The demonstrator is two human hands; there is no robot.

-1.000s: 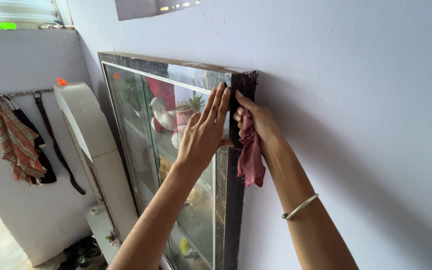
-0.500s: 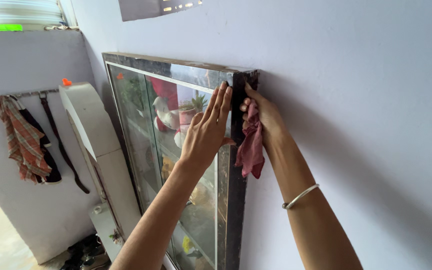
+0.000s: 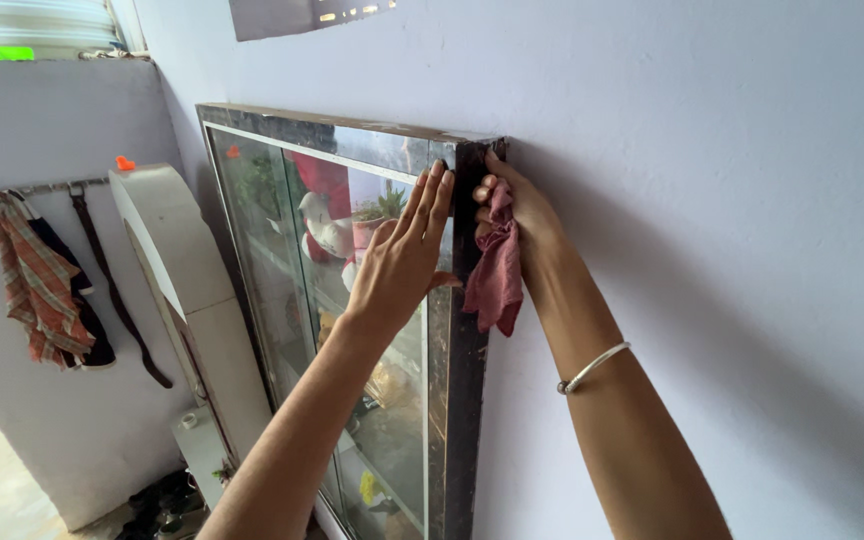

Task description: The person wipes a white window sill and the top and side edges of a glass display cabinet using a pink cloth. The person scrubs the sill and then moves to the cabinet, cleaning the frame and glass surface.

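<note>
We see the left hand [image 3: 399, 262] laid flat and open against the glass front of the cabinet [image 3: 282, 240], fingers straight and together, their tips reaching up just below the top rail and close beside the dark side frame [image 3: 460, 380]; it holds nothing. The right hand [image 3: 514, 222] is closed around a bunched pink cloth [image 3: 497, 275], pressing it against the outer edge of that frame right at the upper corner, where the frame meets the pale wall [image 3: 712, 200]. The cloth's loose end hangs down along the frame's side (touching or only near the wood, we cannot tell). A thin bangle [image 3: 592, 368] sits on the right forearm. Room at this corner is tight: the right hand works in the narrow angle between frame and wall, while the two hands lie just beside each other with only the frame's width between them. To the right the wall runs bare; below the hands the frame edge continues down, unobstructed. On the far left, well apart, a checked cloth [image 3: 32, 280] hangs from hooks beside a white appliance [image 3: 177, 270].
</note>
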